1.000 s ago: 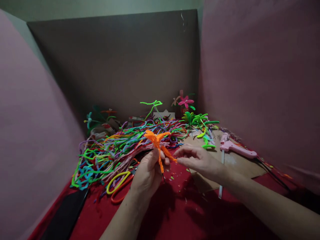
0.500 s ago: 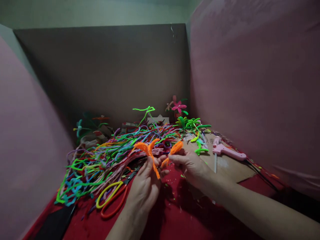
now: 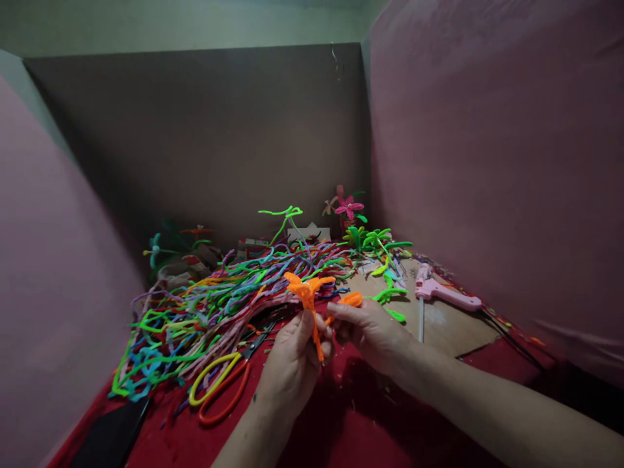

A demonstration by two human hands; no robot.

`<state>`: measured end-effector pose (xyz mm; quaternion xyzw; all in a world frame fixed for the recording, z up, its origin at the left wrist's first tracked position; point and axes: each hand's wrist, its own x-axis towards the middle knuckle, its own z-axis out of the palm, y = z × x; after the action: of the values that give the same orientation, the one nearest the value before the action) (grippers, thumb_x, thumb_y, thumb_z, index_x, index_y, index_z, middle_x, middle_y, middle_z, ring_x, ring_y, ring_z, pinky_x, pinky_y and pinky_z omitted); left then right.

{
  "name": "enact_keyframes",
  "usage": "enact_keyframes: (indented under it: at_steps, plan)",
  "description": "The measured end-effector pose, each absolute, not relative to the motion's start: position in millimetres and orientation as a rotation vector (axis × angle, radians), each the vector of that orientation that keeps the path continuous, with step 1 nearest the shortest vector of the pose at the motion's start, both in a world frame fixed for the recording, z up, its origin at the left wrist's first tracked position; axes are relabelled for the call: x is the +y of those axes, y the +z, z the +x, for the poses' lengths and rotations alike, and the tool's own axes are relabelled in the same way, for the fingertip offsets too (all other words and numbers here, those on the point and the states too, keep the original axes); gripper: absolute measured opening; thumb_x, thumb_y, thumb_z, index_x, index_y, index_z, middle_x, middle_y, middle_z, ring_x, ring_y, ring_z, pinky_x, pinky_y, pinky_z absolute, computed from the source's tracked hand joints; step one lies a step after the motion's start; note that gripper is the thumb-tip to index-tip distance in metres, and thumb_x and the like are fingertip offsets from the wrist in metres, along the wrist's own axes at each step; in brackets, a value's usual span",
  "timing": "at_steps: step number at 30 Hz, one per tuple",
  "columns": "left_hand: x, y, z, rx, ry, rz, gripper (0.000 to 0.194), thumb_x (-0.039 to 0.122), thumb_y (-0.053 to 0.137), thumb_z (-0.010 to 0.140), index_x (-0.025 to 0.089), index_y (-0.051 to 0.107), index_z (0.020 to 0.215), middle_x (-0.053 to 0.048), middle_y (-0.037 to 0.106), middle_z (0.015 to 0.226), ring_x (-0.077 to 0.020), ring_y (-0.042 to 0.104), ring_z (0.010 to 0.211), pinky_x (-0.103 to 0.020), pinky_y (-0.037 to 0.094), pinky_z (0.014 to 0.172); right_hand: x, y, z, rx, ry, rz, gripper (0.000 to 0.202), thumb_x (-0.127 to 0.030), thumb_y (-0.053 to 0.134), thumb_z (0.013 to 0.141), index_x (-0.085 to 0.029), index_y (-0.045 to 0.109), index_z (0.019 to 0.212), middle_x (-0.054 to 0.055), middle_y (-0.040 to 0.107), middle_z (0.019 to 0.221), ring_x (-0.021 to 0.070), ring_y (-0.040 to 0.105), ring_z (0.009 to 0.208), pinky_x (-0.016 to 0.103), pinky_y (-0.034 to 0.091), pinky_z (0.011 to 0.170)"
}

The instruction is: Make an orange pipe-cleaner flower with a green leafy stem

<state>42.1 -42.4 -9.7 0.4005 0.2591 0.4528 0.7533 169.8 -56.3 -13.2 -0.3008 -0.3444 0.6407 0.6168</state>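
Between the thumb and fingers of my left hand (image 3: 297,351) is an orange pipe cleaner flower (image 3: 308,290), its petals spread at the top and its twisted stem pointing down. My right hand (image 3: 375,328) pinches a separate orange pipe cleaner petal (image 3: 350,300), a folded loop, just right of the flower. The two hands are close together over the red cloth. The petal's lower end is partly hidden by my fingers, so whether it touches the flower's stem I cannot tell.
Left and behind lies a heap of coloured pipe cleaners (image 3: 234,292), with scissors (image 3: 234,374) in front. A pink glue gun (image 3: 446,294) rests on cardboard (image 3: 439,331) at right. Green pipe cleaner leaves (image 3: 373,240) and a pink flower (image 3: 348,207) stand behind. A dark flat object (image 3: 110,432) lies front left.
My left hand has shifted right and turned the flower, so its petals now face more towards the top. The petal in my right hand has tipped flatter and moved slightly down.
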Motion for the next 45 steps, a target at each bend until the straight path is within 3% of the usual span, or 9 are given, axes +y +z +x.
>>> enact_keyframes:
  at_steps: [7, 13, 16, 20, 22, 25, 33, 39, 45]
  plan:
    - [-38, -15, 37, 0.485, 0.954, 0.868, 0.031, 0.041, 0.066, 0.073, 0.012, 0.059, 0.067, -0.002, 0.059, 0.059, -0.0064, 0.047, 0.045, -0.020, 0.037, 0.049, -52, -11, 172, -0.332, 1.828, -0.691, 0.014, -0.020, 0.070, 0.062, -0.013, 0.058, 0.060, -0.002, 0.055, 0.049, 0.0060, 0.045, 0.044, 0.019, 0.033, 0.046]
    - [-35, -12, 34, 0.493, 0.956, 0.857, 0.030, 0.039, 0.061, 0.077, 0.012, 0.057, 0.064, 0.000, 0.055, 0.055, -0.0062, 0.044, 0.043, -0.022, 0.037, 0.050, -66, -16, 191, -0.589, 1.704, -0.719, 0.020, -0.030, 0.070, 0.068, -0.013, 0.061, 0.075, 0.000, 0.058, 0.063, 0.0060, 0.045, 0.049, 0.019, 0.035, 0.049]
    - [-33, -8, 32, 0.437, 0.962, 0.834, 0.027, 0.037, 0.059, 0.079, 0.013, 0.057, 0.065, 0.000, 0.055, 0.058, -0.0065, 0.044, 0.044, -0.022, 0.037, 0.050, -82, -19, 232, -0.991, 1.283, -1.052, 0.027, -0.034, 0.064, 0.073, -0.017, 0.061, 0.094, 0.003, 0.062, 0.076, 0.0103, 0.051, 0.058, 0.023, 0.039, 0.054]
    - [-31, -7, 28, 0.426, 0.937, 0.782, 0.024, 0.033, 0.057, 0.080, 0.014, 0.057, 0.065, 0.001, 0.053, 0.058, -0.0061, 0.042, 0.044, -0.022, 0.038, 0.049, -97, -40, 307, -1.511, 0.105, -1.587, 0.031, -0.026, 0.050, 0.079, -0.016, 0.058, 0.107, 0.013, 0.059, 0.107, 0.0261, 0.050, 0.099, 0.041, 0.037, 0.087]
    - [-30, -7, 27, 0.436, 0.927, 0.759, 0.023, 0.032, 0.058, 0.080, 0.015, 0.057, 0.065, 0.001, 0.052, 0.058, -0.0058, 0.042, 0.044, -0.022, 0.040, 0.050, -99, -56, 336, -1.626, -0.244, -1.857, 0.040, -0.021, 0.045, 0.078, -0.010, 0.053, 0.116, 0.018, 0.056, 0.110, 0.0308, 0.047, 0.101, 0.045, 0.037, 0.086]
    - [-28, -6, 27, 0.456, 0.926, 0.762, 0.021, 0.030, 0.060, 0.078, 0.015, 0.057, 0.065, 0.001, 0.052, 0.058, -0.0057, 0.041, 0.044, -0.021, 0.041, 0.049, -98, -70, 358, -1.681, -0.389, -2.175, 0.044, -0.016, 0.041, 0.078, -0.009, 0.049, 0.121, 0.017, 0.058, 0.103, 0.0315, 0.050, 0.094, 0.044, 0.039, 0.077]
    - [-27, -8, 27, 0.446, 0.920, 0.777, 0.021, 0.030, 0.060, 0.079, 0.015, 0.057, 0.065, 0.001, 0.052, 0.059, -0.0060, 0.041, 0.044, -0.022, 0.040, 0.049, -81, -68, 365, -1.766, -0.313, -2.231, 0.042, -0.011, 0.042, 0.073, -0.007, 0.053, 0.113, 0.017, 0.054, 0.097, 0.0269, 0.054, 0.089, 0.035, 0.043, 0.073]
    - [-28, -7, 26, 0.403, 0.957, 0.729, 0.024, 0.033, 0.060, 0.078, 0.013, 0.057, 0.065, 0.000, 0.052, 0.057, -0.0055, 0.042, 0.043, -0.021, 0.039, 0.048, -92, -65, 368, -1.675, -0.198, -1.758, 0.038, -0.023, 0.045, 0.076, -0.014, 0.051, 0.113, 0.012, 0.056, 0.096, 0.0236, 0.056, 0.086, 0.036, 0.045, 0.076]
    - [-23, -5, 20, 0.344, 1.074, 0.740, 0.026, 0.033, 0.057, 0.081, 0.014, 0.055, 0.063, 0.000, 0.053, 0.057, -0.0058, 0.042, 0.042, -0.021, 0.039, 0.048, -101, -31, 321, -1.251, 0.628, -1.302, 0.025, -0.038, 0.061, 0.071, -0.022, 0.062, 0.090, 0.007, 0.061, 0.076, 0.0159, 0.051, 0.055, 0.026, 0.039, 0.044]
